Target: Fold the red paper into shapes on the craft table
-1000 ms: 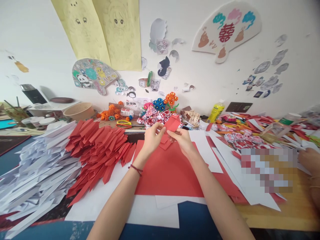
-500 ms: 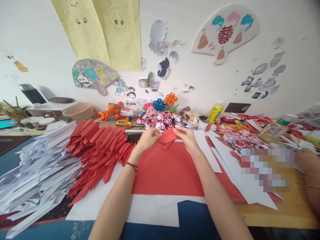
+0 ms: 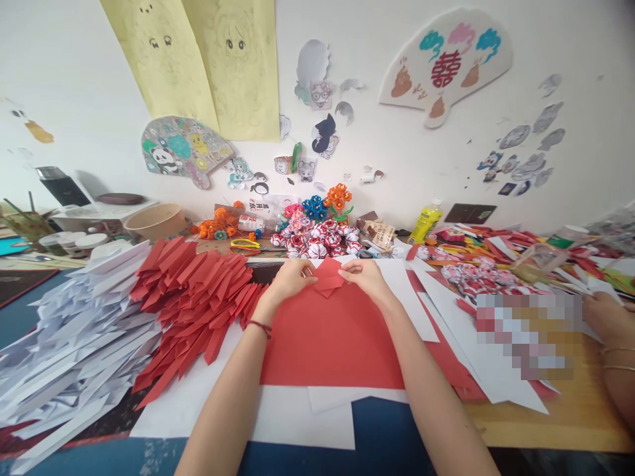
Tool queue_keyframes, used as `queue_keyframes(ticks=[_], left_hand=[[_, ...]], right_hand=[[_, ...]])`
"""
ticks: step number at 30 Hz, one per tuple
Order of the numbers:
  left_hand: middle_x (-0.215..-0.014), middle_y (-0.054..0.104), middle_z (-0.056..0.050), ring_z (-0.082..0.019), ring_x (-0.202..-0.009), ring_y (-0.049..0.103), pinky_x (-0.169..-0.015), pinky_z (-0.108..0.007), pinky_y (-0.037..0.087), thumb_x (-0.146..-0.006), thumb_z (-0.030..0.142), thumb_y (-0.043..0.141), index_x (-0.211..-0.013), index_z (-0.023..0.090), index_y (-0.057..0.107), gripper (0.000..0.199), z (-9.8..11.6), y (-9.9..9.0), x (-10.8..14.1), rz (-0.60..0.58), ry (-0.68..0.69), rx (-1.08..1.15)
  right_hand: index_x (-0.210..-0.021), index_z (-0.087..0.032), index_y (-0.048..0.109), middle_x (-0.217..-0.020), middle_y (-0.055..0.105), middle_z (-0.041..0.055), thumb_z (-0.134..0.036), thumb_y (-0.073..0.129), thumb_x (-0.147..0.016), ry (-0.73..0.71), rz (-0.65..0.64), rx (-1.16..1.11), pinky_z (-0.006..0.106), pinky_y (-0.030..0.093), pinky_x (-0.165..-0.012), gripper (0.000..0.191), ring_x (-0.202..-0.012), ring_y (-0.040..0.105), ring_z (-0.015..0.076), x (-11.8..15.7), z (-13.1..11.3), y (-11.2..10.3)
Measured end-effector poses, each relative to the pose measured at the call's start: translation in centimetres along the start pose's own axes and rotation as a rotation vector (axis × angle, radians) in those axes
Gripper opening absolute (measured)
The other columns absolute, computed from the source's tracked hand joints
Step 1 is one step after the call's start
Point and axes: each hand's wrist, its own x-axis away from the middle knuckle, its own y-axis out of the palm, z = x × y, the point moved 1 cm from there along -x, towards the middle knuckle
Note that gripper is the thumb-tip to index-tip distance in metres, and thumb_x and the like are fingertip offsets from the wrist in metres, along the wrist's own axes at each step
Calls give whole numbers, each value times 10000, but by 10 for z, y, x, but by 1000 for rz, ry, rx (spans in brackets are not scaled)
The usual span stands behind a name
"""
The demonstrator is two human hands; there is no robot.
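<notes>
Between both hands is a small folded piece of red paper (image 3: 328,276), held above a large red sheet (image 3: 330,344). My left hand (image 3: 294,277) pinches its left edge with thumb and fingertips. On the other side, my right hand (image 3: 364,276) grips the right edge the same way. White sheets (image 3: 302,423) stick out from under the red one. Left of my left hand lies a heap of folded red paper strips (image 3: 198,291), beside a larger heap of folded white strips (image 3: 84,344).
Red-and-white paper flowers (image 3: 322,239) cluster behind my hands, near yellow-handled pliers (image 3: 245,244). A beige bowl (image 3: 155,221) stands back left, a yellow bottle (image 3: 425,221) back right. Another person's hand (image 3: 602,314) is at the right edge, beside long white paper strips (image 3: 466,330).
The folded red paper has turned a little, so one corner now points up between my hands. My right hand has shifted slightly left and down along its edge.
</notes>
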Motion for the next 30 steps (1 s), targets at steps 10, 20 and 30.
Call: queue_keyframes(ticks=[10, 20, 30], left_hand=[[-878, 701, -29, -188, -798, 622, -664, -268, 408, -717, 222, 682, -814, 215, 650, 102, -17, 12, 0, -13, -21, -234], [-846, 709, -33, -177, -764, 622, -701, -269, 440, -720, 182, 671, -788, 201, 657, 72, -14, 15, -3, 36, -32, -160], [-836, 716, -23, -154, -717, 594, -673, -251, 417, -710, 143, 640, -857, 190, 698, 164, -23, 20, -7, 22, 42, -127]], right_hand=[[-688, -191, 691, -710, 687, 29, -212, 741, -656, -153, -98, 580, 276, 436, -618, 64, -664, 615, 168, 3, 2, 6], [-854, -193, 728, -796, 715, 42, -199, 722, -681, -163, -123, 495, 284, 475, -681, 173, -735, 648, 179, 1, 4, 8], [-881, -196, 749, -812, 714, 44, -124, 681, -694, -228, -105, 543, 288, 471, -683, 212, -725, 623, 170, 2, 2, 14]])
